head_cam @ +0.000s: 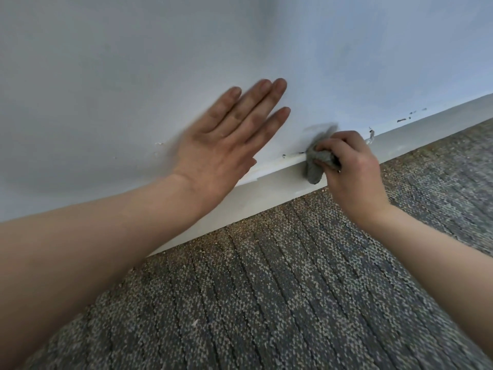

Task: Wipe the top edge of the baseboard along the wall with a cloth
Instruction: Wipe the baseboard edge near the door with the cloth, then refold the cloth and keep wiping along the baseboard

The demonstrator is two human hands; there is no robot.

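The wall (pixel 160 62) fills the upper half of the frame and the carpet (pixel 293 303) the lower half. The baseboard (pixel 266 190) runs between them as a diagonal band from lower left to upper right.

Hazards:
- The bunched wad hangs partly down the baseboard's face. A stroke could slide off the top edge and leave dust there.
- Hard rubbing could catch the flaking paint and lift more of it.

The left hand (pixel 226 145), left of centre, has its fingers straight and its palm toward the wall. Its grip is wide and holds nothing. Blur prevents confirming contact with the wall.

The right hand (pixel 352 166), right of centre, has a narrow grip, with the fingers curled round the cloth (pixel 316 166). The grey cloth sits on the baseboard's top edge, against the wall.

Small chips (pixel 402 120) mark the wall just above the edge, toward the upper right.
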